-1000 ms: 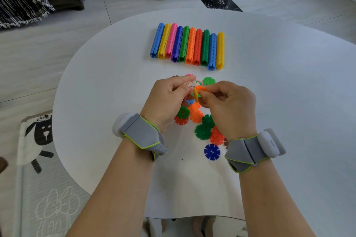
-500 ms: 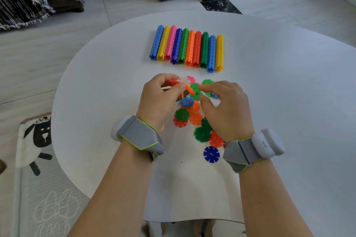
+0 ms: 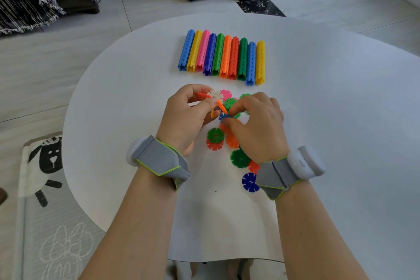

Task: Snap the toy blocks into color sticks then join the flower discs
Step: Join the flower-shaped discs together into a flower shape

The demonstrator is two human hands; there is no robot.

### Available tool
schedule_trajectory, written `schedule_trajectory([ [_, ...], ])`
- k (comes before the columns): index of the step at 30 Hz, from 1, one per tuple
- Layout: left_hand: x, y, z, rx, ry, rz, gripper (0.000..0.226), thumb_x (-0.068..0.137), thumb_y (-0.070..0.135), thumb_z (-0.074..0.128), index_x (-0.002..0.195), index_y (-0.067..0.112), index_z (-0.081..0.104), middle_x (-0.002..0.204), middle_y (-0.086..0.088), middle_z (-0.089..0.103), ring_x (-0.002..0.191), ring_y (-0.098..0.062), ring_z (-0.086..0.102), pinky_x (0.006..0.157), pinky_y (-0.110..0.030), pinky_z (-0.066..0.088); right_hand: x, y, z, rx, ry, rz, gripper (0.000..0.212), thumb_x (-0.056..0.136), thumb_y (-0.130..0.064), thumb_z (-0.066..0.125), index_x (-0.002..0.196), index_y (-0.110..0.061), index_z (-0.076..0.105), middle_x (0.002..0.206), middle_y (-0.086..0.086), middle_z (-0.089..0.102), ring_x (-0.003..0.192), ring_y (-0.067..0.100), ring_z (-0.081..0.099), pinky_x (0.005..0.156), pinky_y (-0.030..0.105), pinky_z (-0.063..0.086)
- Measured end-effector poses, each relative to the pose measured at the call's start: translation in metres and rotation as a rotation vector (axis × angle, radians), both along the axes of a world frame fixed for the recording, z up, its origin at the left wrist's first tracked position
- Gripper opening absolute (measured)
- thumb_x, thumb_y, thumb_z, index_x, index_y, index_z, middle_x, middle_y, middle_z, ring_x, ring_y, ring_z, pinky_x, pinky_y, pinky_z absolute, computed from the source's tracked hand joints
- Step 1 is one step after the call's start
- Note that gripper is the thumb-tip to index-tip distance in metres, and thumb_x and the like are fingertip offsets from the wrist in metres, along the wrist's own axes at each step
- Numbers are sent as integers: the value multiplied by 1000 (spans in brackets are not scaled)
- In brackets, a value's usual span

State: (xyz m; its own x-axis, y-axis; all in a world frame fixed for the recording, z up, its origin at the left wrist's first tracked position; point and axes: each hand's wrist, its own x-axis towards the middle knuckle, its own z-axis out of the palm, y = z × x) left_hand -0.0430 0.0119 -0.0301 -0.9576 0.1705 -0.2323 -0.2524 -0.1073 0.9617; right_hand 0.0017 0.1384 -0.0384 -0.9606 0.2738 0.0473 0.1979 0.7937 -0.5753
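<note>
1. The white round table (image 3: 341, 120) fills most of the view. Both forearms reach in over its 6 o'clock edge.
2. A floor mat (image 3: 45, 166) with a sheep drawing lies beyond the table's 8 o'clock edge.
3. The row of colour sticks (image 3: 221, 57), ten laid side by side and touching, sits at 12 o'clock from the hands, well apart from them.
4. The left hand (image 3: 188, 116) is curled. Its thumb and fingers grip a joined cluster of discs (image 3: 219, 103) with white and orange pieces showing, held at the hand's 2 o'clock, just off the tabletop.
5. The right hand (image 3: 256, 127) is curled palm down. Its thumb and forefinger pinch a blue disc (image 3: 223, 117) at the hand's 10 o'clock, touching the cluster's lower edge.
6. Grey wristbands (image 3: 159, 159) with white pods wrap both wrists.
7. Loose flower discs (image 3: 215, 135), green and orange, lie flat on the table between the two wrists, at 6 o'clock from the fingertips and partly under the right hand.
8. A pink disc (image 3: 225, 94) and a green one rest at 12 o'clock from the fingertips.
9. A dark blue disc (image 3: 249, 182) lies alone at 5 o'clock of the pile, just beside the right wristband.
</note>
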Motion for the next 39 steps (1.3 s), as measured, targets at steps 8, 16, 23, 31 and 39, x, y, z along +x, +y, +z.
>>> schedule_trajectory([
  [8, 0, -2, 1, -19, -13, -112, 16, 90, 0, 53, 93, 13, 61, 97, -15, 56, 77, -19, 61, 72, -25, 54, 8, 6, 14, -438, 146, -149, 14, 80, -17, 73, 74, -20, 61, 68, -5, 68, 62, 9, 68, 69, 34, 57],
  [16, 1, 2, 1, -54, -4, -150, 13, 94, 5, 50, 91, 14, 59, 98, -17, 59, 75, -17, 61, 68, -23, 55, 13, 8, 12, -442, 134, -107, 23, 82, -8, 69, 73, -25, 58, 69, -6, 70, 64, 6, 69, 73, 39, 58],
  [23, 1, 1, 1, -160, 70, -180, 15, 94, 7, 49, 94, 16, 61, 95, -9, 59, 75, -13, 61, 67, -21, 53, 13, 9, 13, -349, 145, -89, 21, 81, -10, 71, 71, -26, 60, 69, -11, 68, 65, 2, 67, 73, 28, 57],
  [31, 0, -1, 0, -108, 84, -194, 16, 94, 4, 49, 94, 14, 61, 97, -14, 56, 78, -17, 58, 69, -24, 51, 16, 10, 11, -259, 201, -34, 19, 81, -15, 72, 73, -28, 61, 71, -8, 70, 67, 7, 68, 69, 24, 55],
  [39, 0, 0, 1, -123, 83, -201, 17, 94, 5, 48, 92, 16, 61, 92, -9, 56, 76, -14, 58, 66, -21, 50, 14, 8, 10, -244, 222, -49, 17, 81, -16, 71, 74, -27, 60, 72, -5, 70, 68, 8, 69, 70, 24, 56],
])
